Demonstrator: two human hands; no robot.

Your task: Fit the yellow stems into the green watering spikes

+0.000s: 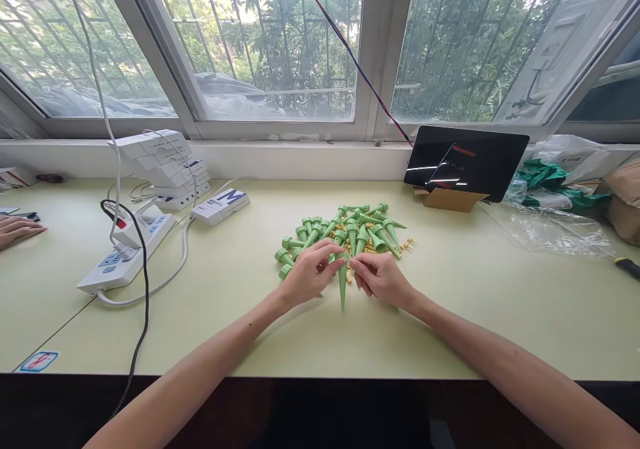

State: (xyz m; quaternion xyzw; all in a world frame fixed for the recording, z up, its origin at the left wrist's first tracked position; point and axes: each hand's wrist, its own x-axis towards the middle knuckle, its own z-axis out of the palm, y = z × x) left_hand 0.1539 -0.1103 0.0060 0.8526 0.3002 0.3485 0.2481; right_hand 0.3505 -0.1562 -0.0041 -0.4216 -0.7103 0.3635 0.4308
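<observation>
My left hand (309, 272) and my right hand (381, 277) meet over a green cone-shaped plastic spike (343, 287), point toward me, on the pale green table (480, 302). Both hands pinch the spike's wide top end with closed fingertips. Right behind them lies a heap of several more green spikes (345, 232). Small yellow parts (407, 243) are scattered at the heap's right edge.
A white power strip (125, 252) with black and white cables lies at left, behind it a stack of white boxes (163, 165). A dark tablet (465, 162) leans on a cardboard box at back right, beside plastic bags (555, 189). Another person's hand (17, 229) rests at far left.
</observation>
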